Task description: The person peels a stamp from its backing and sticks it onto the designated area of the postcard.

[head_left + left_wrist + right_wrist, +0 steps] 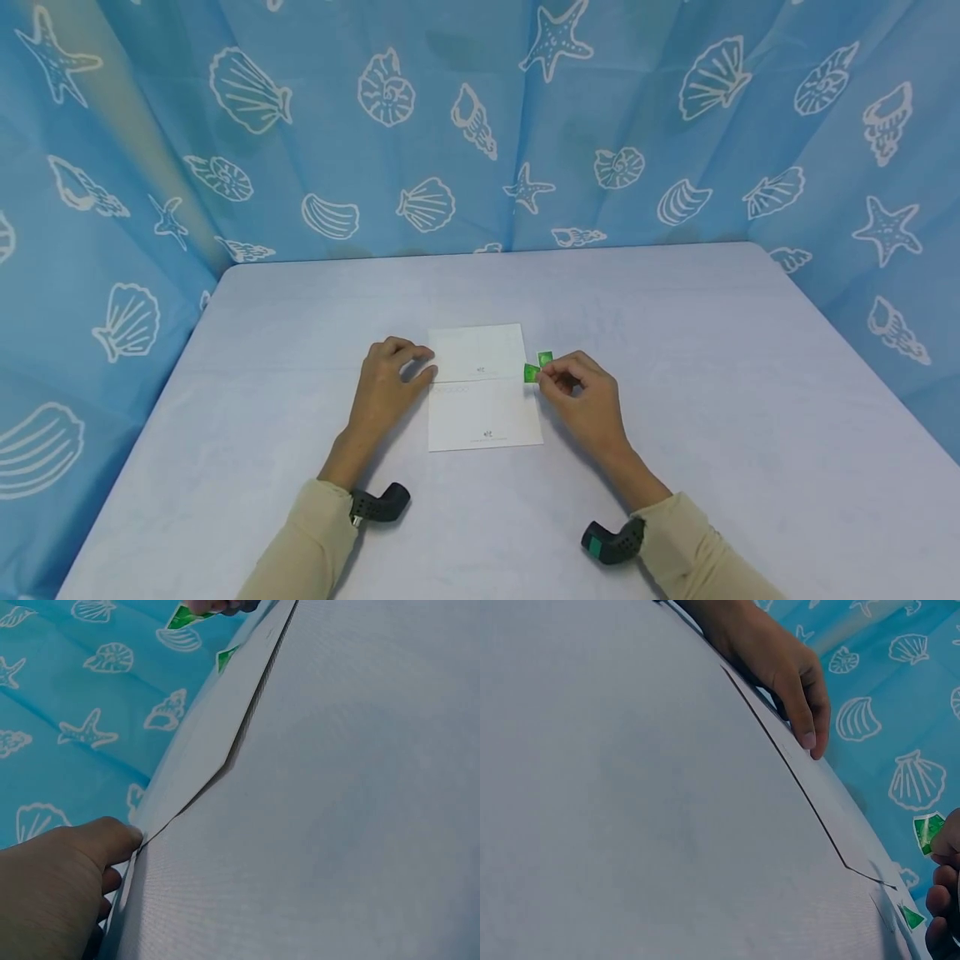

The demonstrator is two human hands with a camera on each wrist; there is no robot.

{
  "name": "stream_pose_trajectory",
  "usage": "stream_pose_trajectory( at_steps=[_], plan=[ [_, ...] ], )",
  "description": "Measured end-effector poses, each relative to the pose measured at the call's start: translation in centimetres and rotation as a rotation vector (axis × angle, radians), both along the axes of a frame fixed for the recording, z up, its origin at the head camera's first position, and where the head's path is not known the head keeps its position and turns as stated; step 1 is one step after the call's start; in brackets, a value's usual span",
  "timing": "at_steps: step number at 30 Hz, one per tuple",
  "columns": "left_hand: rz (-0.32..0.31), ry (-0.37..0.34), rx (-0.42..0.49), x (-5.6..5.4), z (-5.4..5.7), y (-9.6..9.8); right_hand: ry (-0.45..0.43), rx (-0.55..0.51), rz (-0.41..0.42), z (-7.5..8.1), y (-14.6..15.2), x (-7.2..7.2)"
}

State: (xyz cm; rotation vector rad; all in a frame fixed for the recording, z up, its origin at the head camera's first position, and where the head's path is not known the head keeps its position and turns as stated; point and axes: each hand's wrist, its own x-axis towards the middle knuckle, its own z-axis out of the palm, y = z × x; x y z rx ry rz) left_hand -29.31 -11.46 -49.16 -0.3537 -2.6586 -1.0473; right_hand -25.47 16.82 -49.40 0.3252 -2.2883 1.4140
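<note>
Two white envelopes lie one above the other in the head view, the far envelope [476, 346] and the near envelope [480, 417], their edges meeting in a line. Each bears a small printed mark at its lower right. My left hand [390, 383] rests its thumb and index finger at their left edge, where the two meet. Beside the right edge, my right hand [588, 400] pinches a small green stamp [928, 832] between thumb and finger. A second green stamp [913, 917] sits low beside the envelopes, close to the right fingers, which partly hide the stamps in the head view.
A pale tablecloth [247, 417] covers the table. Blue curtain [465, 192] with white shells and starfish hangs along the back and both sides. Black wrist cameras [382, 502] are strapped near both cuffs, below the hands.
</note>
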Motion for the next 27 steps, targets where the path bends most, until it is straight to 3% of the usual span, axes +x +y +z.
stream_pose_trajectory(
  at_steps=[10,18,24,27],
  plan=[
    [-0.010,0.045,-0.005,0.0,-0.2,-0.1,-0.027,0.031,-0.028,-0.2,0.6,-1.6],
    [-0.007,0.037,-0.017,-0.2,-0.2,-0.2,-0.070,0.035,-0.055,-0.1,0.6,-3.5],
    [-0.004,0.051,-0.010,-0.2,-0.2,-0.1,-0.091,0.035,-0.040,0.2,0.7,-3.9],
    [-0.010,0.021,-0.005,-0.2,-0.3,0.0,-0.110,0.042,-0.051,0.1,0.8,-4.0]
  ],
)
